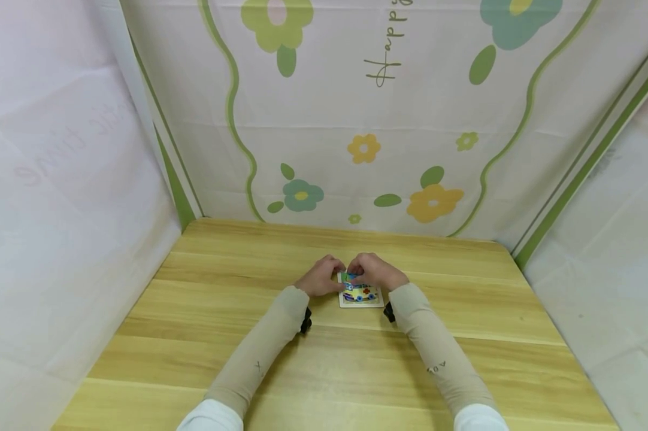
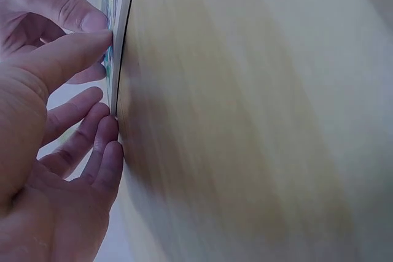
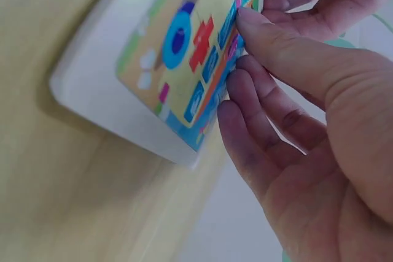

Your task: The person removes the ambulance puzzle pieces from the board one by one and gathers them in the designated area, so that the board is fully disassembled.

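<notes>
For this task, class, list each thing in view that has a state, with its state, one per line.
Picture board: flat on the table, face up, partly covered.
Left hand: fingers bent, at the board's left edge.
Right hand: fingers bent, over the board's upper part.
Beige sleeves: drawn down to the wrists.
Printed cloth: hanging behind the table, creased.

Head view: we lose the board's (image 1: 363,297) far part behind the left hand (image 1: 320,279) and right hand (image 1: 379,272). Right sleeve (image 1: 437,353) marks too small for us to read surely. Curtain lettering (image 1: 391,52) runs off the top; the surface (image 1: 345,377) is cut at the bottom. Left wrist: board cropped at top, too edge-on to read. Right wrist: left hand cropped.
</notes>
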`<state>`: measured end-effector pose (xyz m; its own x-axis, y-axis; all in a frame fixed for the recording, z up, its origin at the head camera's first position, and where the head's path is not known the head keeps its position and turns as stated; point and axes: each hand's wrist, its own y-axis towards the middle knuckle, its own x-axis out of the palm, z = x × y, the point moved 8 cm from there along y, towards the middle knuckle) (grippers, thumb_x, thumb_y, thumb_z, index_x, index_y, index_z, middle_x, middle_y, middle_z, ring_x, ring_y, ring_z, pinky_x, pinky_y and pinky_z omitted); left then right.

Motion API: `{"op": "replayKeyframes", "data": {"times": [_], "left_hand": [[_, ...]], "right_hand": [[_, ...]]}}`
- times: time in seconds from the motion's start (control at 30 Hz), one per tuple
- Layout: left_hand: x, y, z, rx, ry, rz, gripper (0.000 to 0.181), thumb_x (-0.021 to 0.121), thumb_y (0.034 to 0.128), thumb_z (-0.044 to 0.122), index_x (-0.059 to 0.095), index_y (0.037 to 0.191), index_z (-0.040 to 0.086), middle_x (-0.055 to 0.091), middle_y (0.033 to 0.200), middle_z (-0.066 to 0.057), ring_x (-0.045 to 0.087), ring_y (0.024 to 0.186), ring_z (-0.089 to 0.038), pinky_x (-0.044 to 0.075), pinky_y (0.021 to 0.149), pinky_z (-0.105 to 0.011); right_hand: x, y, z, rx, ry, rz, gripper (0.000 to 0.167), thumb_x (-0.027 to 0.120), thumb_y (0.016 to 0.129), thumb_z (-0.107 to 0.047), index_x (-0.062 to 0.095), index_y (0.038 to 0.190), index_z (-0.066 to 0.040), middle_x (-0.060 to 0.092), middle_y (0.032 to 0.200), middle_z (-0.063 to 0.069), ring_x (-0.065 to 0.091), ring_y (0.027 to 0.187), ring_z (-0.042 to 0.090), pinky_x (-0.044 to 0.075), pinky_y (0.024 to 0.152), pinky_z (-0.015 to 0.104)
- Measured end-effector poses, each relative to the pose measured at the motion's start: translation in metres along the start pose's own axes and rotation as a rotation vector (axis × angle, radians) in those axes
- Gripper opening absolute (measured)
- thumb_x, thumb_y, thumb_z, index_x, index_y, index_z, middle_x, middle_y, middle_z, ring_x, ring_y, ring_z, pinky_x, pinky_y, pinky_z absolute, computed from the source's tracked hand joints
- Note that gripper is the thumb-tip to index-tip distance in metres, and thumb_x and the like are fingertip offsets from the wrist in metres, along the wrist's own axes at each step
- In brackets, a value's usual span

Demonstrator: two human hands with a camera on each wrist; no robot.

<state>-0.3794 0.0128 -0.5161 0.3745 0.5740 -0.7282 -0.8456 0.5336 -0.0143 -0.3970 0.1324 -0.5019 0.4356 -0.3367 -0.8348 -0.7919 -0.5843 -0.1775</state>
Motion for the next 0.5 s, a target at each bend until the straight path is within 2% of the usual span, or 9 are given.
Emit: {"op": "replayKeyframes", "data": {"times": [0.27,0.5], "left_hand": [[0.000,0.004,-0.001,-0.011,0.023,0.005,0.043,0.081,0.0949,0.021,0.068,0.130,0.001,0.059,0.127,-0.014,0.057,0.114,-0.025,0.049,0.110,-0.044],[0.001,0.001,0.001,-0.032,0.002,0.001,0.043,0.081,0.0955,0.021,0.067,0.131,0.000,0.058,0.128,-0.016,0.056,0.115,-0.027,0.048,0.110,-0.046]], "right_hand": [[-0.005,0.004,0.002,0.003,0.057,-0.024,0.016,0.076,0.095,-0.002,0.079,0.111,-0.003,0.078,0.106,0.010,0.070,0.091,0.017,0.060,0.085,0.033],[-0.004,0.007,0.010,0.034,0.110,-0.035,0.014,0.077,0.095,-0.001,0.078,0.108,-0.005,0.077,0.103,0.007,0.068,0.089,0.014,0.060,0.084,0.031]]}}
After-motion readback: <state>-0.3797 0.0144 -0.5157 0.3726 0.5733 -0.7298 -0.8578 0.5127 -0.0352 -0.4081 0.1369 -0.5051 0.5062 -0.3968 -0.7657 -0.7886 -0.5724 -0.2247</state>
